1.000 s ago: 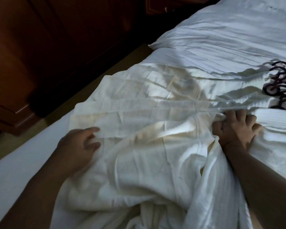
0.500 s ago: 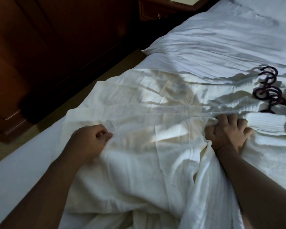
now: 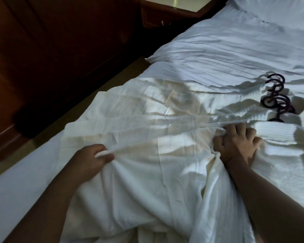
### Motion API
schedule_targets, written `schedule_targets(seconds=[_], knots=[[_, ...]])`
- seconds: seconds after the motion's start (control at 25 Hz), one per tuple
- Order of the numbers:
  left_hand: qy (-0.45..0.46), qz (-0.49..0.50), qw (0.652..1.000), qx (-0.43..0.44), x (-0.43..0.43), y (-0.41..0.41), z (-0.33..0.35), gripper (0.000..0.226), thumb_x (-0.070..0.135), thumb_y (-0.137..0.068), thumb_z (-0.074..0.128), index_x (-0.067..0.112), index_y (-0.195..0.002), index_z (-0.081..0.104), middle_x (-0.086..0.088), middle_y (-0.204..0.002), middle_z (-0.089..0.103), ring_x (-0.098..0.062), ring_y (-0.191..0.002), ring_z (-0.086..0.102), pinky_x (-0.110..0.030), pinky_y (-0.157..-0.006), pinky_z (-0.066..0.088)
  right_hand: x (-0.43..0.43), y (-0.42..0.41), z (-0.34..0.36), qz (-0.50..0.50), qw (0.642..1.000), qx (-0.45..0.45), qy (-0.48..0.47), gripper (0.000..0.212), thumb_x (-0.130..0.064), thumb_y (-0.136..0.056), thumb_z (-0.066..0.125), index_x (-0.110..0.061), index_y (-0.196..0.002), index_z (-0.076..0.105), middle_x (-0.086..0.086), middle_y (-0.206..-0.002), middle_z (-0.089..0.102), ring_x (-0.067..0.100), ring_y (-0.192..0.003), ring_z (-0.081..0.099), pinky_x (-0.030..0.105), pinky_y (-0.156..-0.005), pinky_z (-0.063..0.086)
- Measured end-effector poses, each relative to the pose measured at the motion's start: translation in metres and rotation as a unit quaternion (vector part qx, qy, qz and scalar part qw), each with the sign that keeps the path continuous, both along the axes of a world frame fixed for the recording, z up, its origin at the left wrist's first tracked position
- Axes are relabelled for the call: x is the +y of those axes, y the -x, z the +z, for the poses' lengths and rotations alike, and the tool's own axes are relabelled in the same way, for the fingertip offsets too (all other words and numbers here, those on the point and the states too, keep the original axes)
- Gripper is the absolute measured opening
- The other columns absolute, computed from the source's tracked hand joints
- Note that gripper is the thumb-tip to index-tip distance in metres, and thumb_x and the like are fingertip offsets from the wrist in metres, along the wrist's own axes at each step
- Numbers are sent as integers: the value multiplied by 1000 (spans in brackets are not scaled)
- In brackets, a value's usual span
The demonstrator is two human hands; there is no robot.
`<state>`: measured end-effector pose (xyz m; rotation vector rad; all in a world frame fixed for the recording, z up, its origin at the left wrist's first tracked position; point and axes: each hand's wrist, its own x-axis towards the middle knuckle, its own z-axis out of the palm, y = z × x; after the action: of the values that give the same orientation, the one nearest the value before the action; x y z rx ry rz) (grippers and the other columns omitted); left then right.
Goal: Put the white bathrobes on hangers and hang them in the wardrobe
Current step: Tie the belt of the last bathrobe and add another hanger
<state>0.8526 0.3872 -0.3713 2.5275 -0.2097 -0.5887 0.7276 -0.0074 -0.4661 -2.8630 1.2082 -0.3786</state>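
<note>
Rumpled white bathrobe (image 3: 147, 172) beside dark hangers (image 3: 279, 97)

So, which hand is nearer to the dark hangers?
The right hand, gripping bunched bathrobe right beside the hangers. The left hand pinches a fold far off, near the edge of the bed.

I see a bedroom, likely a hotel room: a wide bed (image 3: 226, 55) in white linen, a pillow (image 3: 279, 7) at its head, a dark wooden nightstand (image 3: 167, 13) beside it, and dark wood panelling (image 3: 51, 41) alongside.
</note>
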Motion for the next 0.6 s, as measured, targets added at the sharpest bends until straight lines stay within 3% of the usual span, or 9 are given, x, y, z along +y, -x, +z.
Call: schedule_targets(seconds=[0.16,0.24,0.32,0.4,0.48,0.56,0.6], knots=[[-104,-36,994,-11,-31,-14,9,18,16,-77,78,18,-70,62,1,-76,67,-21,-75,63,-28,-64,43,-3,1,0,5,1000,14,2,45,-46,-74,42,-12,-98,59,14,-104,49,38,-103,42,56,-91,36],[-108,-66,992,-5,-40,-18,14,20,10,-71,76,17,-66,58,-2,-72,63,-23,-70,60,-28,-61,40,-2,1,-2,5,1000,9,6,44,-45,-73,43,-12,-97,60,15,-104,49,39,-102,42,57,-90,36],[-23,-56,995,79,-40,-23,24,24,12,-65,83,18,-67,59,0,-68,56,-19,-67,53,-29,-63,40,-3,0,-1,5,1000,2,5,44,-44,-73,43,-11,-97,60,16,-104,50,39,-102,42,57,-89,36],[125,11,972,196,-32,-30,33,22,11,-65,88,20,-76,72,1,-73,58,-18,-73,56,-30,-70,46,-3,-1,-1,7,1000,1,5,45,-45,-73,43,-10,-96,60,17,-104,50,39,-102,42,57,-89,35],[115,57,980,155,-22,-35,29,21,8,-78,83,28,-78,79,3,-80,72,-19,-84,67,-32,-79,51,-3,0,-2,6,1000,2,7,45,-45,-74,42,-10,-96,60,16,-104,50,39,-102,42,57,-90,35],[-11,30,998,53,-18,-38,19,25,13,-86,76,33,-71,77,7,-80,75,-19,-91,69,-33,-82,52,-4,0,-2,7,1000,1,4,45,-45,-73,41,-11,-96,60,16,-104,51,39,-102,42,56,-89,35],[-36,3,999,41,-20,-35,18,20,19,-88,76,31,-73,76,9,-81,75,-17,-92,69,-33,-83,52,-4,0,-2,7,1000,-2,3,45,-45,-73,41,-11,-96,60,16,-103,51,39,-101,42,56,-89,36]])
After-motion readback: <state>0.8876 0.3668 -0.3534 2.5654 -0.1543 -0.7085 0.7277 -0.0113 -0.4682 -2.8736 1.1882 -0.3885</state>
